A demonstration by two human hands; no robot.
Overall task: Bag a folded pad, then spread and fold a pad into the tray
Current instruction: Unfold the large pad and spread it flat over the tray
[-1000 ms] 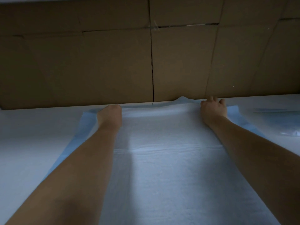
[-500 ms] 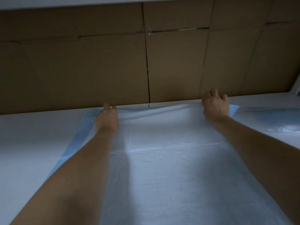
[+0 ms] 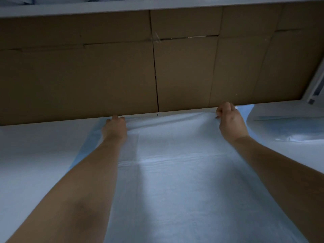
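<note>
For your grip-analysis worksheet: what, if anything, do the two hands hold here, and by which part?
Both hold the pad by its far edge: the right hand pinches it near the right corner, the left hand grips it near the left corner.

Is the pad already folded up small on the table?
No, the pad lies spread flat across the table, with the left hand and right hand at its far edge.
</note>
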